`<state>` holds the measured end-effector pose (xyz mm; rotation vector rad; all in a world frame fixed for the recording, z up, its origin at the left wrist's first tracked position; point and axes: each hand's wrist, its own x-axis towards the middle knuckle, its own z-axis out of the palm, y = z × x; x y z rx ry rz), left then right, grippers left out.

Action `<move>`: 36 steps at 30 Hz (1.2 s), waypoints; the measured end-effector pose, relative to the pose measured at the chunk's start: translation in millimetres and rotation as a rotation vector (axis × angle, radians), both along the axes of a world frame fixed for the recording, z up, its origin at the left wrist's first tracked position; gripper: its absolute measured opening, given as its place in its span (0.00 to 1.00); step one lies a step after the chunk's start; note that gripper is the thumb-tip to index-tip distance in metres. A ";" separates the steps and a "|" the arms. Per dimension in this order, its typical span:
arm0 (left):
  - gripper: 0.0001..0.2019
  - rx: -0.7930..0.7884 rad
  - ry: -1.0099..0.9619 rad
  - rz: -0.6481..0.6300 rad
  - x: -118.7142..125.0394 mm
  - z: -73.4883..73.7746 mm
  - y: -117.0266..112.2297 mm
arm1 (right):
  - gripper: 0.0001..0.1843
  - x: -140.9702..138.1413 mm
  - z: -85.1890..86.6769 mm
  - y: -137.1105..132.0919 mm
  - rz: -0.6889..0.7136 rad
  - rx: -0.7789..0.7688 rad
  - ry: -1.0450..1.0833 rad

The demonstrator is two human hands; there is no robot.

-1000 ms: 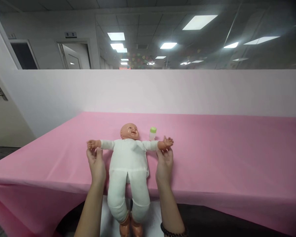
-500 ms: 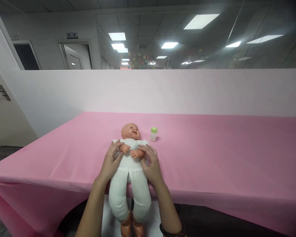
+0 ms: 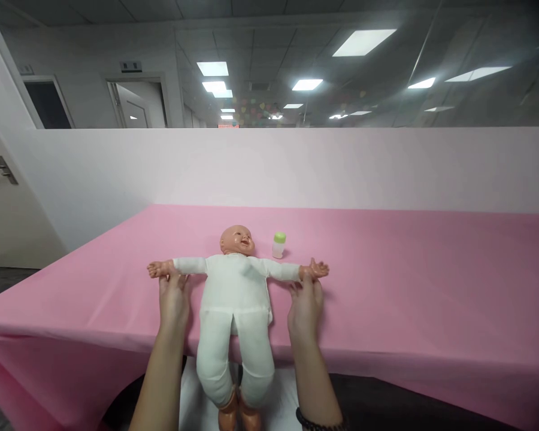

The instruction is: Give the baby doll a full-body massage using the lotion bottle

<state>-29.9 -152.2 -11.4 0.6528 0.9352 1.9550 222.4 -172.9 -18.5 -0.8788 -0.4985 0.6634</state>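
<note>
No lettering is readable; the sign (image 3: 130, 66) above the doorway (image 3: 140, 105) is blurred.

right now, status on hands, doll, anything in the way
Left hand, right hand holding baby doll by wrists. Doll on back, arms spread. Green-capped bottle near its head, touching neither hand.

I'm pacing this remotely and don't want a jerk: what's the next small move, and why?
I'd probably ease both arms of the doll inward over its chest. The left hand and right hand hold them near the wrists, stretched out sideways; half a second ago those arms were folded inward, so reversing seems to fit. The green-capped bottle stands beyond them, apparently outside that path.
</note>
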 end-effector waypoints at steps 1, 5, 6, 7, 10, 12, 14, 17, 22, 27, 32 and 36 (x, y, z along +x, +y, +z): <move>0.06 -0.053 -0.124 -0.019 -5.4 1.5 1.2 | 0.36 6.1 -5.4 3.4 0.022 -0.017 0.076; 0.11 -0.220 -0.421 -0.071 -20.5 5.5 4.7 | 0.38 27.8 -35.8 19.8 0.105 -0.056 0.190; 0.11 -0.228 -0.457 -0.075 -21.8 5.8 5.0 | 0.38 31.7 -43.0 23.5 0.115 -0.054 0.152; 0.11 -0.226 -0.477 -0.071 -22.2 5.8 5.0 | 0.37 34.7 -48.7 26.3 0.119 -0.044 0.099; 0.10 -0.198 -0.458 -0.053 -19.0 4.4 3.5 | 0.35 35.7 -51.6 27.3 0.089 -0.003 -0.014; 0.08 -0.168 -0.391 -0.037 -14.2 3.3 0.9 | 0.36 29.4 -40.5 21.1 0.078 0.001 -0.004; 0.05 -0.088 -0.218 -0.004 -7.6 2.6 -2.8 | 0.35 18.9 -22.8 11.7 0.061 0.006 -0.018; 0.15 0.027 0.165 0.070 4.7 2.2 -8.6 | 0.31 0.9 1.9 -1.9 -0.016 0.065 -0.132; 0.19 0.106 0.626 0.035 23.3 1.6 -13.3 | 0.22 -18.3 9.2 -11.0 0.084 0.149 -0.428; 0.17 0.195 0.974 -0.105 26.9 4.1 -15.2 | 0.19 -21.4 1.7 -12.3 0.134 0.190 -0.810; 0.16 0.208 1.056 -0.135 22.4 5.9 -14.1 | 0.19 -21.9 2.6 -12.7 0.202 0.223 -1.032; 0.16 0.202 1.006 -0.126 23.5 4.1 -15.2 | 0.17 -23.7 1.5 -11.4 0.186 0.208 -0.974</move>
